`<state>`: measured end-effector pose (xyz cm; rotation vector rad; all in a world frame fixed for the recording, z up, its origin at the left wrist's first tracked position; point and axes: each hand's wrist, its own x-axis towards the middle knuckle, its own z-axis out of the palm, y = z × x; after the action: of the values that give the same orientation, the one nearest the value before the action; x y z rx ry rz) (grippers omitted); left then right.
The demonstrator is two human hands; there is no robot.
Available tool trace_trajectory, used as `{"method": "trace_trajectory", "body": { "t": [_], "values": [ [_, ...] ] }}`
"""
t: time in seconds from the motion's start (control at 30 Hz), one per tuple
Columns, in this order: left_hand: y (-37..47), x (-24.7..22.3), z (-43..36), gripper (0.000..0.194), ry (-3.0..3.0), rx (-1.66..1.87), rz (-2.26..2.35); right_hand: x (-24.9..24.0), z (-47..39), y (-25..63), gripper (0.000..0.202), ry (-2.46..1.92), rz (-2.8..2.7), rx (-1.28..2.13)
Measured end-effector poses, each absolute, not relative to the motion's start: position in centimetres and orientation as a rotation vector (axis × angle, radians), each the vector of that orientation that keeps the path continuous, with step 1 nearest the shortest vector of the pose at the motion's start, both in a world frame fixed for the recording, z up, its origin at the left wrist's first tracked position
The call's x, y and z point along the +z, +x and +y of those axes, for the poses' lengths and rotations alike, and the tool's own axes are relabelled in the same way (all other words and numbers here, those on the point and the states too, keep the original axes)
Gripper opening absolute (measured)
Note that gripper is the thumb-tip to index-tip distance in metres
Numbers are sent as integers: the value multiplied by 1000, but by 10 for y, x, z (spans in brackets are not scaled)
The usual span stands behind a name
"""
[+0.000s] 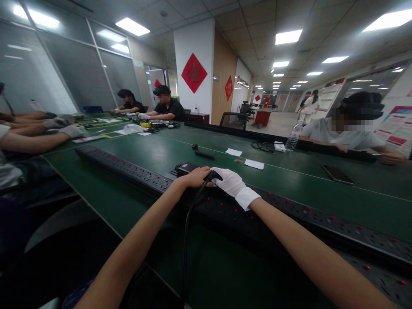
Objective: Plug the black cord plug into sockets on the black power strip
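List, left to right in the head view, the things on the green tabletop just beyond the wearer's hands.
Short black bar → farther white paper → nearer white paper → small white object → clear bottle → dark phone.

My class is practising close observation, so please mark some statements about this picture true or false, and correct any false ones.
1. The left hand is bare, while the right hand wears a white glove. True.
2. The thin black cable runs from the hands up to the ceiling. False: the cable hangs down below them.
3. A red diamond-shaped sign is on the white pillar. True.
4. The dark rectangular phone lies on the floor. False: the phone is on the green tabletop.
5. The clear plastic bottle is left of both hands. False: the bottle is to their right.
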<state>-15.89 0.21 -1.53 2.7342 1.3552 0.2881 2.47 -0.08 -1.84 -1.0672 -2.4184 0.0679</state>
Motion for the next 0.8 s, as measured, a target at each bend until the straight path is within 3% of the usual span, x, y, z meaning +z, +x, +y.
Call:
{"method": "trace_trajectory", "body": {
  "t": [0.8],
  "values": [
    [-160,-18,4,56,2674,221,1435,-19,0,25,43,-1114,-2448,51]
  ]
}}
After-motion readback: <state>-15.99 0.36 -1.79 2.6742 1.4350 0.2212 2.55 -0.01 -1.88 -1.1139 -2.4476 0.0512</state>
